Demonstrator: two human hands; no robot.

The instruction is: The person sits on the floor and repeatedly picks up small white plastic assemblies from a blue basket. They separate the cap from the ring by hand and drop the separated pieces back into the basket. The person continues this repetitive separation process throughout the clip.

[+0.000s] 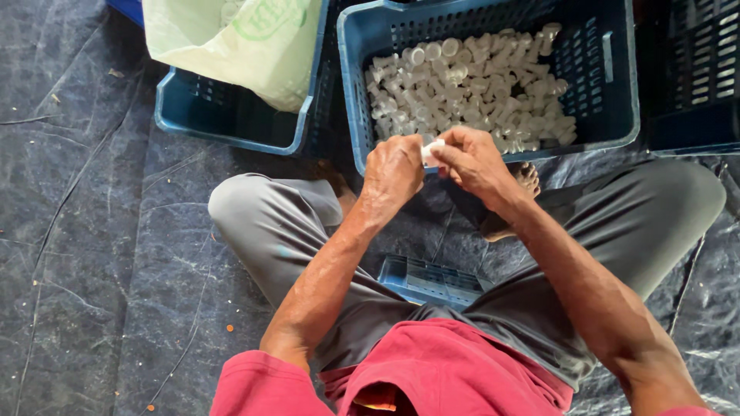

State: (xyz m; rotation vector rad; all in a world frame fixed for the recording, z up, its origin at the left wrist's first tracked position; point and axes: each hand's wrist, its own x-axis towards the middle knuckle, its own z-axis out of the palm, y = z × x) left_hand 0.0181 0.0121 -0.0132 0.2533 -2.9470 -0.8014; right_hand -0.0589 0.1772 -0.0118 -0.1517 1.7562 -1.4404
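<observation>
Hands meet over the lap of a seated person, viewed from above. Left hand [393, 168] is curled into a loose fist, its fingertips pinching one end of a small white plastic piece [432, 150]. Right hand [472, 160] closes its thumb and fingers on the other end of the same piece, so the piece sits between the two hands, touching both. Directly beyond the hands stands a blue crate [617, 92], its near rim just past the knuckles; a heap of white pieces [470, 85] of the same kind fills its floor. Beyond and to the left of the left hand stands a second blue crate [223, 115], lined with a pale green sack [239, 42]. To the far right of the right hand, a third, darker crate [694, 77] shows only in part. Below the hands, between the crossed legs in grey trousers [277, 223], lies a small blue tray [432, 281]. A dark plastic sheet [85, 231] covers the ground under everything. A bare foot [528, 179] shows just right of the right wrist.
</observation>
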